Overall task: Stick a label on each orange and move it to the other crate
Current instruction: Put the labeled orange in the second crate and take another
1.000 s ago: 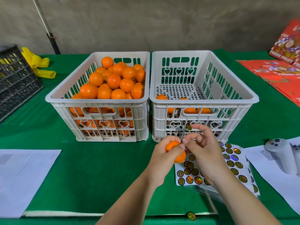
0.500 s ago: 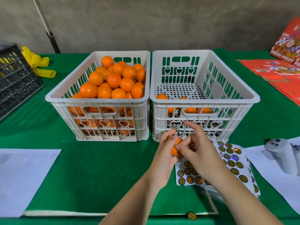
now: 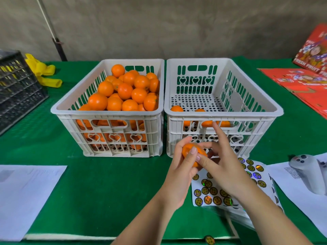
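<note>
The left hand [image 3: 178,172] holds one orange [image 3: 193,153] above the tabletop [image 3: 109,188], its fingers [image 3: 193,150] curled round the fruit. This grip steadies the orange and turns a bare face toward the right hand [image 3: 223,167]. The right hand's thumb and forefinger close narrowly against that face, probably pressing a label; the label itself is hidden. The orange is nearly round, so no long axis can be read. Just beyond the fingers stands the receiving crate [image 3: 223,114]. The sticker sheet [image 3: 230,184] lies directly beneath them, within reach.
</note>
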